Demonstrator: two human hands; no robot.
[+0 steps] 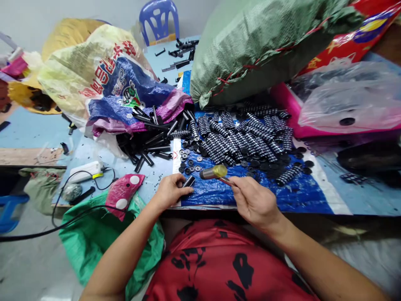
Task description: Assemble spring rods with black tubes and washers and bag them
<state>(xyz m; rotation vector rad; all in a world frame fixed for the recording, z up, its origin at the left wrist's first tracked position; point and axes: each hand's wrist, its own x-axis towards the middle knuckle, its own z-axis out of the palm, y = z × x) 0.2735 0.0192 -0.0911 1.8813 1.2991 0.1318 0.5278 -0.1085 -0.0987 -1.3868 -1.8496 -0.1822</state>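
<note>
Green woven sack point(260, 46) at back of counter point(103, 156), printed bag point(106, 79) to its left spilling black tubes point(150, 142). Blue tarp point(250, 192) before you carries ribbed black pieces point(241, 138) and loose washers point(189, 161). Your right hand point(255, 202): fingers closed around mallet point(214, 172), head just above tarp. Your left hand point(171, 191): fingers pinching short black tube point(189, 181) against tarp's left edge, just beside mallet head.

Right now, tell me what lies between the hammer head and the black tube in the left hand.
Head view: only bare blue tarp separates the hammer head from the black tube.
</note>
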